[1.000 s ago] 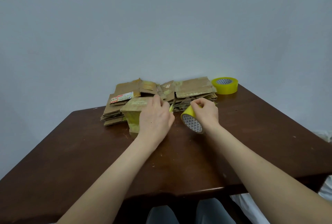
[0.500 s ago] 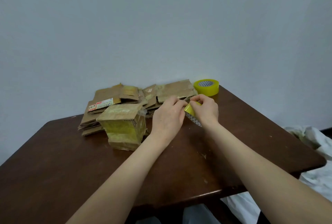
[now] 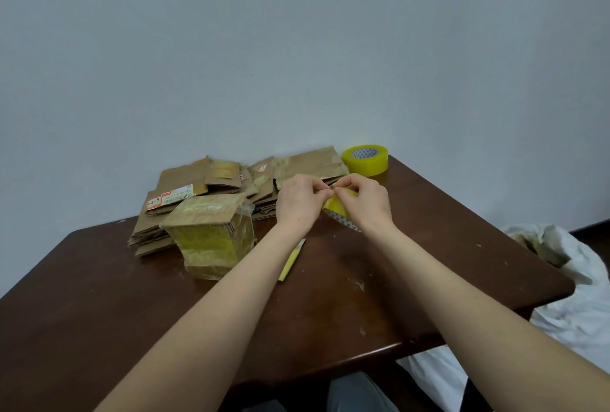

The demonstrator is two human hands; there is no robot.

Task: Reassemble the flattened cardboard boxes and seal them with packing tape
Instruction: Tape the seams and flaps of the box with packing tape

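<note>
Our left hand (image 3: 302, 202) and right hand (image 3: 366, 203) both pinch the yellow tape roll (image 3: 337, 206), fingers (image 3: 321, 193) curled at its rim. A taped box (image 3: 211, 233) stands nearby on the bench (image 3: 412, 279).

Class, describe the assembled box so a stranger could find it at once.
On the dark wooden table, find the heap of flattened cardboard at the back. The assembled box stands just in front of it, the only one standing up, its front covered in yellow tape.
</note>
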